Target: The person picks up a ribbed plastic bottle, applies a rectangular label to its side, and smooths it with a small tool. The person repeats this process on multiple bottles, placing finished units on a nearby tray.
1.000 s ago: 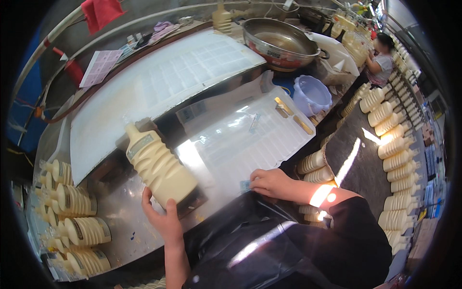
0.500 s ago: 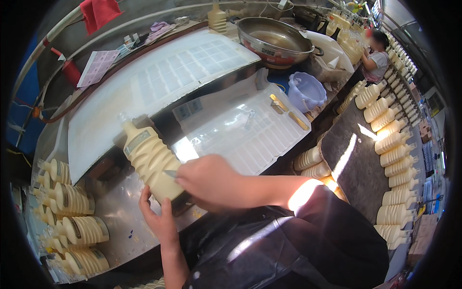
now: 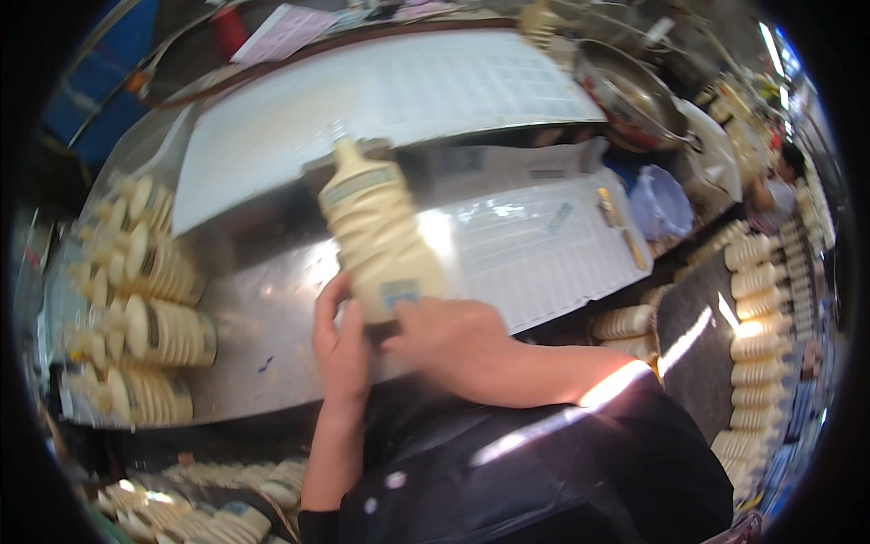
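Observation:
A cream-coloured ribbed bottle (image 3: pixel 379 227) with a clear neck lies on its side, neck pointing away from me. Near its neck it rests against a dark holder (image 3: pixel 317 170). A thin label strip crosses its shoulder, and a small bluish label (image 3: pixel 399 292) shows near its base. My left hand (image 3: pixel 343 349) grips the bottle's lower left edge with thumb and fingers. At the base's right side, my right hand (image 3: pixel 449 349) is closed, fingertips by the bluish label. Motion blurs it, and what those fingers hold, if anything, is hidden.
White label sheets (image 3: pixel 535 245) lie right of the bottle, with yellow-handled tools (image 3: pixel 625 227) on them. Beyond stands a sloping white panel (image 3: pixel 381 91). Stacked cream bottles (image 3: pixel 168 331) crowd the left; a lilac bucket (image 3: pixel 660 204) and metal pan (image 3: pixel 625 91) stand right.
My right hand has moved from the bottle's middle down to its base; the pointed tip it held no longer shows. A bluish label now shows near the base. The view has shifted.

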`<action>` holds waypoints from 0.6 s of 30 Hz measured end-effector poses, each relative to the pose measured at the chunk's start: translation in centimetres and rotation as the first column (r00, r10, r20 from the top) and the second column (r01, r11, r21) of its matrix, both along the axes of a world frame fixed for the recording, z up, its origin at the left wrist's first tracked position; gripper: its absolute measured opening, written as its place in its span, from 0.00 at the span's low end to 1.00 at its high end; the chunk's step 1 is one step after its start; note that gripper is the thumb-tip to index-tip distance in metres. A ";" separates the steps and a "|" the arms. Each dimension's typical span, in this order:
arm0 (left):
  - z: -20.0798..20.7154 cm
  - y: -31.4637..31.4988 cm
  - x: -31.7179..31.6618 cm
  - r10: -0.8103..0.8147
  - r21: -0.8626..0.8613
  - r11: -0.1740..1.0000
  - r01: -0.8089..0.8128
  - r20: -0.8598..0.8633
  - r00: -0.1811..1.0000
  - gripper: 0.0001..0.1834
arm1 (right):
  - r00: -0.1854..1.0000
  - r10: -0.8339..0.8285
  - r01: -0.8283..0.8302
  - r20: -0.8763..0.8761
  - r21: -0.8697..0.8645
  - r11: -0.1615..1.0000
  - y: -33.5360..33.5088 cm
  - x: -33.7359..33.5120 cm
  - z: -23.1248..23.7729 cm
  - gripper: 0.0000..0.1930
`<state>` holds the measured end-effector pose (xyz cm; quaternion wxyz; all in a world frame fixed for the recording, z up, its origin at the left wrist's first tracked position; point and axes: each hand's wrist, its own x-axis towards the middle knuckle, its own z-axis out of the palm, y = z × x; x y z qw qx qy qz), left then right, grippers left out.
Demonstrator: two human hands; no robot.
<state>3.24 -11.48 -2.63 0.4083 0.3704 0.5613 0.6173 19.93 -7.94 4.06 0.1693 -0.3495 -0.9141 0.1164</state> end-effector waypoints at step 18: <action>-0.9 -0.2 0.8 0.047 0.092 0.995 -0.036 -0.123 0.991 0.34 | 0.861 -0.280 0.114 -0.425 -0.375 0.920 2.3 2.6 2.8 0.03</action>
